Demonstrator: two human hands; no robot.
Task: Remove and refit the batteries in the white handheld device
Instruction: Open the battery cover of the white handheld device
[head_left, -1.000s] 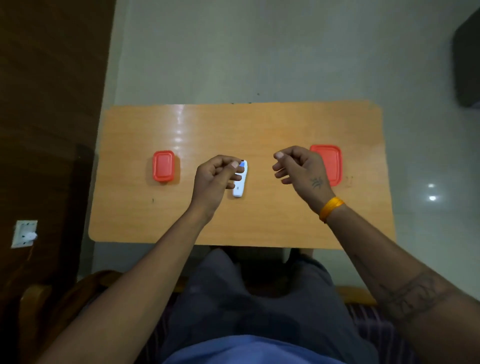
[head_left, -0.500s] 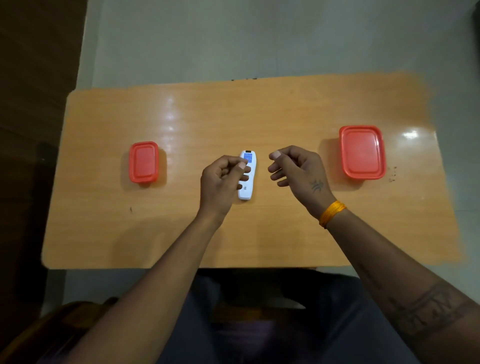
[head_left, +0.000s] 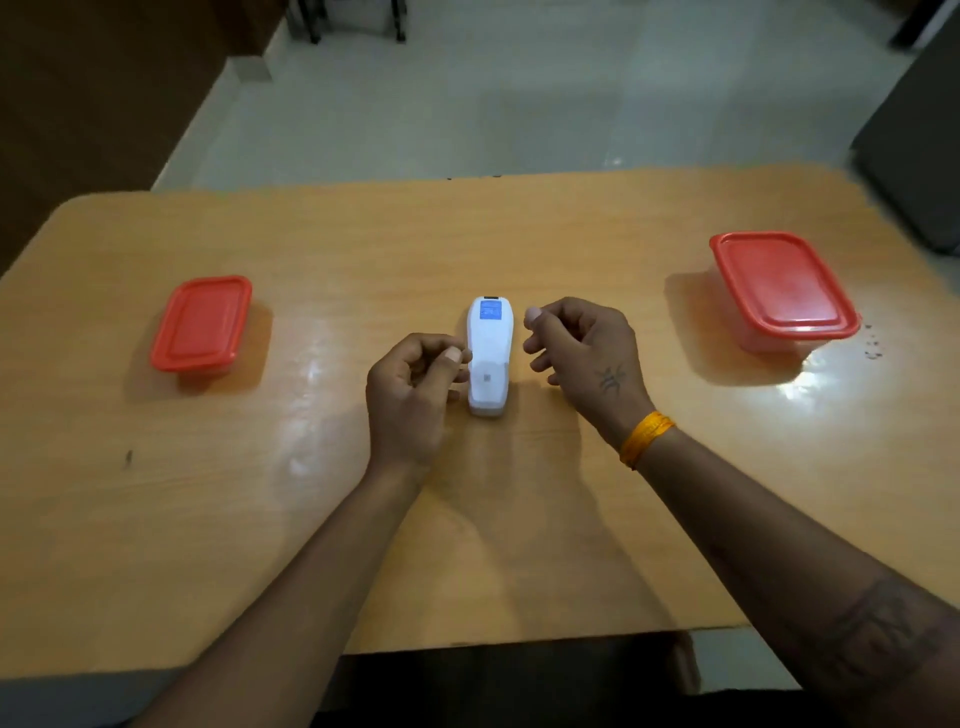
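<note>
A white plastic handheld device (head_left: 488, 358) with a small blue screen at its far end is seen lying flat near the middle of a glossy orange-brown wooden tabletop (head_left: 519, 519), its length pointing away from the person. The left hand (head_left: 410, 395) is held just to the left of the device, fingers curled inward and thumb laid across them; its thumb tip appears to touch the device's left edge, though a firm grip cannot be made out, and nothing is seen pinched in it. The right hand (head_left: 582, 353) is held just to the right of the device, apart from it, with fingers loosely curled and nothing held. An orange thread band (head_left: 644, 439) is worn on the right wrist, and a small dark mark is visible on the back of that hand. Well to the left of the device, a small rectangular container closed with a red lid (head_left: 202, 325) is set on the tabletop. Well to the right of the device, a larger clear container with a red lid (head_left: 782, 291) is placed. Beyond the tabletop's far edge, a pale tiled floor (head_left: 519, 93) is shown.
</note>
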